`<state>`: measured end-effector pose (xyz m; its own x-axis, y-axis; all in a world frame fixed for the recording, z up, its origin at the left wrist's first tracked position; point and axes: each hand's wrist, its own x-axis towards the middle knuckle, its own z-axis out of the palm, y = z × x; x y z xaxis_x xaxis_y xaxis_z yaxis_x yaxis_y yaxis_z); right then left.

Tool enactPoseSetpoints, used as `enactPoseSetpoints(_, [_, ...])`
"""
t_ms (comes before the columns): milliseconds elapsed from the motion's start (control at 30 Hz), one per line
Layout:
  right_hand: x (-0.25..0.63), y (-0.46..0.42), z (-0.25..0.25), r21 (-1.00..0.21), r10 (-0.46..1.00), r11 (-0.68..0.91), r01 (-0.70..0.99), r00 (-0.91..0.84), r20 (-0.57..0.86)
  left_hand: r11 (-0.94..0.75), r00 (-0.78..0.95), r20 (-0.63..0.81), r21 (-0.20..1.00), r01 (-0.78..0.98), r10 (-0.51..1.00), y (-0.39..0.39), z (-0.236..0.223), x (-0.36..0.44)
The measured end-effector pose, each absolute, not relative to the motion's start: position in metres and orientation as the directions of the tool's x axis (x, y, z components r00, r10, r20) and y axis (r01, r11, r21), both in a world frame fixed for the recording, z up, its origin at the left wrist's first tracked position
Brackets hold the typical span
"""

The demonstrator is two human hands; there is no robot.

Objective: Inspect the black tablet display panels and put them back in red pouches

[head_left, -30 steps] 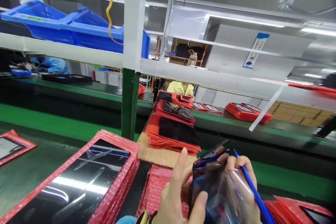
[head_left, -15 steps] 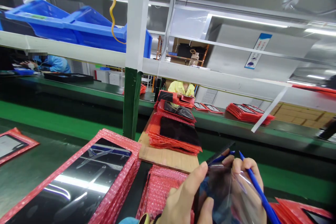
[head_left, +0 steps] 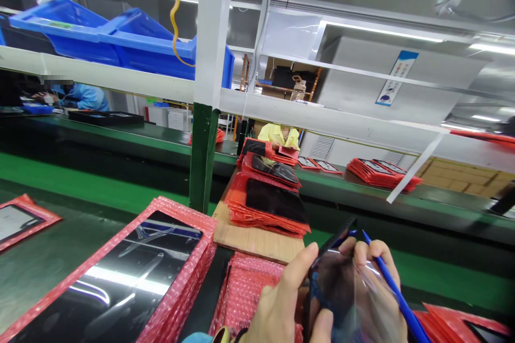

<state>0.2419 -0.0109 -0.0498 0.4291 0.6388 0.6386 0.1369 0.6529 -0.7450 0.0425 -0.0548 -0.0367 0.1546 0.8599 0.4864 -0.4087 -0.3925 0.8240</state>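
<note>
Low at the right, my left hand [head_left: 277, 300] grips a dark glossy glass panel [head_left: 322, 284] by its left edge, with its thumb on the front face. A clear film [head_left: 368, 308] lies partly over the panel and bends away on its right. The film's edge is pinched between the fingers of my right hand [head_left: 378, 273]. That hand also holds a thin blue pointed stick [head_left: 392, 281], its tip upward. Below my left hand lies a stack of pink bubble-wrap sleeves [head_left: 251, 284]. A large black panel [head_left: 120, 273] rests on another bubble-wrap stack to the left.
A wooden board [head_left: 257, 244] ahead carries piled red sleeves and a black panel [head_left: 276, 198]. A green-and-white post [head_left: 203, 155] stands left of it. Blue bins [head_left: 120, 43] sit on the overhead rail. Co-workers in yellow [head_left: 273, 134] and blue [head_left: 90, 97] sit beyond.
The panel in my left hand has turned slightly, showing more of its face. My hands have shifted a little left. The far person in yellow has moved the thing they hold.
</note>
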Motion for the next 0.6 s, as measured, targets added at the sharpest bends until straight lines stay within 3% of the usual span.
enactPoseSetpoints(100, [0.245, -0.008, -0.051, -0.786, 0.733, 0.618, -0.013, 0.371, 0.57, -0.344, 0.19, 0.475, 0.811, -0.474, 0.859, -0.051, -0.023, 0.039])
enactPoseSetpoints(200, [0.247, -0.007, -0.052, -0.8, 0.785, 0.581, -0.151, 0.366, 0.5, -0.314, 0.176, 0.514, 0.723, -0.615, 0.84, -0.047, -0.016, 0.036])
enactPoseSetpoints(267, [0.247, -0.008, -0.05, -0.798, 0.78, 0.584, -0.146, 0.373, 0.503, -0.321, 0.157, 0.542, 0.679, -0.66, 0.825, -0.045, -0.016, 0.033])
enactPoseSetpoints(600, [0.241, -0.017, -0.043, -0.814, 0.795, 0.562, -0.148, 0.368, 0.482, -0.347, 0.141, 0.554, 0.678, -0.648, 0.82, -0.043, -0.017, 0.028])
